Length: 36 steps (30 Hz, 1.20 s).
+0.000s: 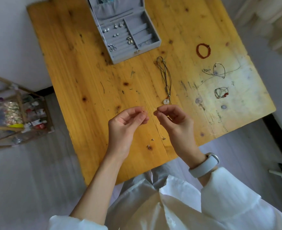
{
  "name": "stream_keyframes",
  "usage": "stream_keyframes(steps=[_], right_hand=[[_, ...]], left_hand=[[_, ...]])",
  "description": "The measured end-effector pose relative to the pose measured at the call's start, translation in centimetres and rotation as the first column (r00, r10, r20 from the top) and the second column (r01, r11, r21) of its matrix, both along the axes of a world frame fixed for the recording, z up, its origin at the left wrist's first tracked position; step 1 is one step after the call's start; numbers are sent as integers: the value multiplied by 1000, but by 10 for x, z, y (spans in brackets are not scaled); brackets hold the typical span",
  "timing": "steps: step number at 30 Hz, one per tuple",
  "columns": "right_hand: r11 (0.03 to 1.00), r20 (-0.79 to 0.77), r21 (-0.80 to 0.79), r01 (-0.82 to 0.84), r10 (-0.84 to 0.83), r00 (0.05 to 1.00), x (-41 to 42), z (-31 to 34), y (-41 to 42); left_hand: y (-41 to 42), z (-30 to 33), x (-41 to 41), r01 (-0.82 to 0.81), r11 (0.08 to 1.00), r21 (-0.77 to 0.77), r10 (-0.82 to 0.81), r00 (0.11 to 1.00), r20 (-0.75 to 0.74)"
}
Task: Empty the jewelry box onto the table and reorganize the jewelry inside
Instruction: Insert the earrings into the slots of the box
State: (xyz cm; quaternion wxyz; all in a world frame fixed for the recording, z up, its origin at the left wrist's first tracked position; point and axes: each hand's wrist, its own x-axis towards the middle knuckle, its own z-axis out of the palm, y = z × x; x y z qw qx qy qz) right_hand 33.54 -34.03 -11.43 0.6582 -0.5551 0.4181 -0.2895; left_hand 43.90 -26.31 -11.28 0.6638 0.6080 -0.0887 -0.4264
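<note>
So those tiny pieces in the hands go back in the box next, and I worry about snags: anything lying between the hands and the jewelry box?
Nothing visible does. Bare table lies between the hands and the jewelry box; the cord necklace lies off to the right of that path.

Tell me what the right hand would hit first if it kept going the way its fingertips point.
Probably the left hand: the right hand points its fingertips leftward at it across a small gap, though depth is unclear.
</note>
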Motion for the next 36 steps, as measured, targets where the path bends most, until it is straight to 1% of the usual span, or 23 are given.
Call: stream_keyframes(steps=[4,7,11,13,18,22,26,29,32,34,36], right_hand=[[1000,62,15,21,-22,998,4,11,-14],[999,83,37,30,-33,996,8,14,-27],[999,94,41,1,-5,996,16,16,-51],[999,87,42,-22,19,996,21,16,-64],[994,63,36,-101,98,993,38,8,-107],[987,18,1,-161,161,987,65,-9,-143],[979,-66,-37,-203,200,978,100,-37,-174],[975,-60,-62,-211,208,976,126,-56,-192],[968,-55,-76,-238,235,971,145,-72,-204],[968,-58,-85,-237,233,971,156,-84,-209],[970,-64,-98,-221,216,974,164,-94,-212]], left_hand=[[-13,18,2,14,1000,-16,-14,999,42],[-25,23,2,-18,1000,5,17,998,67],[-46,23,4,-71,997,25,69,994,84],[-57,20,5,-105,993,50,101,992,77],[-90,6,18,-161,978,129,147,983,111],[-121,-13,45,-213,963,165,191,972,138],[-144,-41,84,-230,945,232,176,957,232],[-159,-63,118,-248,934,257,155,930,334],[-173,-86,151,-261,928,265,151,916,373],[-179,-101,169,-240,927,288,104,903,418],[-183,-113,181,-208,925,318,14,855,518]])
